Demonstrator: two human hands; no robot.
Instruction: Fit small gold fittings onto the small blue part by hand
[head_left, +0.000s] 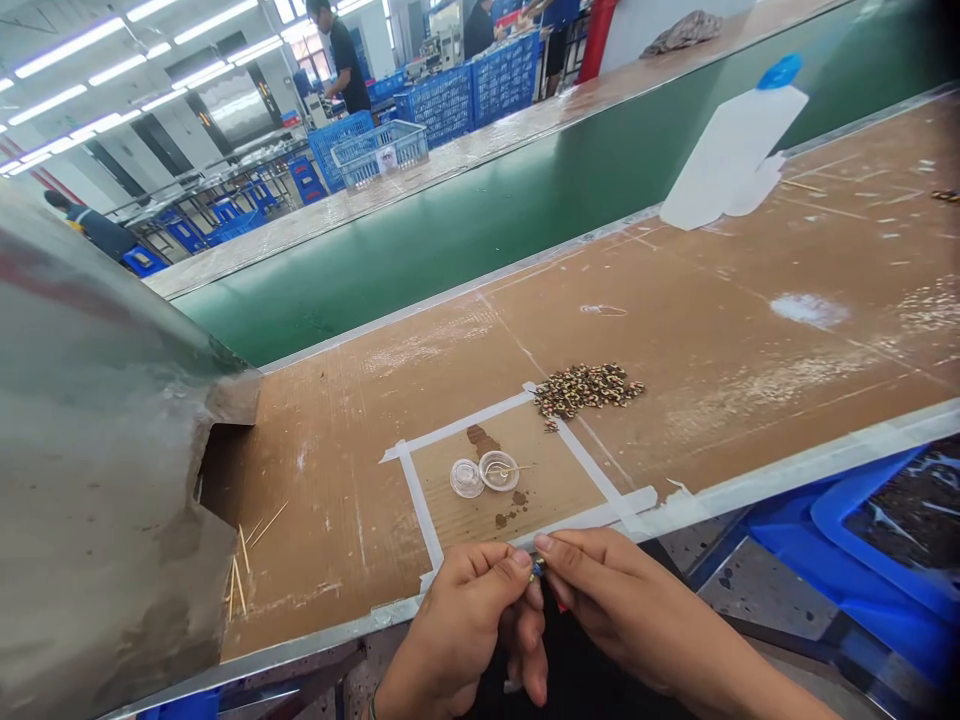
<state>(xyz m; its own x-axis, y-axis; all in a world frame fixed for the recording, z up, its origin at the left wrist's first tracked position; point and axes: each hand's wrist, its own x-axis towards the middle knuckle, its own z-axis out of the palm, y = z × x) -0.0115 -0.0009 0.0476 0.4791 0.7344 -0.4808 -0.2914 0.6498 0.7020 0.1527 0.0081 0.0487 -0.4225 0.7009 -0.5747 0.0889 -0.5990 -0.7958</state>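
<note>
My left hand [476, 620] and my right hand [619, 600] meet at the table's front edge. A tiny dark piece with blue and yellow on it [537, 569] is pinched between both hands' thumbs and fingers, which hide most of it. Beyond them, on a cardboard patch [442, 500] framed with white tape, stands a small clear cup [499, 471] with a thin stick across it. Its round clear lid [466, 478] lies at its left. A pile of small dark and cream pieces [585, 388] sits at the patch's far right corner.
Thin wooden sticks [243, 560] lie at the left beside a large metal housing [97, 450]. A white jug with a blue cap [731, 150] stands at the back right, near a green conveyor belt [450, 240]. A blue bin [832, 530] is at the lower right. People work in the background.
</note>
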